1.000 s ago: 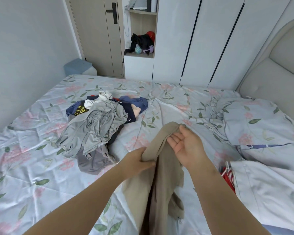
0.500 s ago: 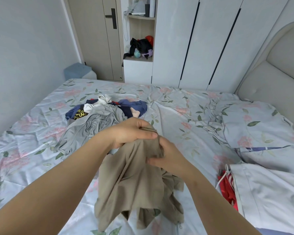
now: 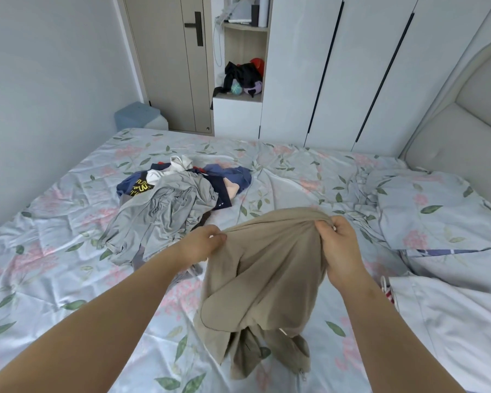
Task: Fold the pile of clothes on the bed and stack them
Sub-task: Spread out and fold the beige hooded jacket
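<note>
You're holding the tan garment (image 3: 264,276) up over the bed (image 3: 68,279) at center frame, left grip (image 3: 201,245) and right grip (image 3: 339,248) each pinching its bunched top edge, and it's hanging soft, light and floppy, so I'd be grabbing the corners.

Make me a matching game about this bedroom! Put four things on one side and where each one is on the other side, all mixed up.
Things:
1. tan garment
2. grey garment
3. black clothing
4. pillow

Places:
A. on the shelf
B. gripped by the left hand and right hand
C. beside the headboard
D. on top of the pile on the bed

Pairs: 1-B, 2-D, 3-A, 4-C
</note>
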